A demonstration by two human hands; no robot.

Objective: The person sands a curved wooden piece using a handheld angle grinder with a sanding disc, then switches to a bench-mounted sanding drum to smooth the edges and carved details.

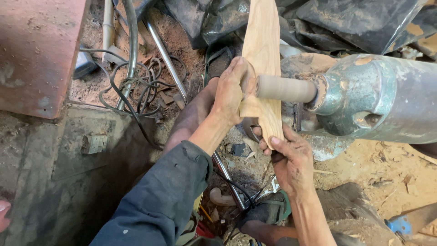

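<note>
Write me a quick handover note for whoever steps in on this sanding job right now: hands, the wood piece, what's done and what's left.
Left hand: grips the wood piece at its middle, pressing it against the sanding drum.
Right hand: pinches the piece's near end, thumb on top.
The piece stands across the drum, which sticks out of the green motor on the right.
Done: the piece is shaped and its faces look smooth.
Left: the edge at the drum is in work; I cannot tell how far along. Cables and sawdust lie underfoot.

wooden blade (261, 41): pale, smooth, matt | sanding drum (286, 89): rough, dull | motor housing (387, 98): worn, chipped metal
</note>
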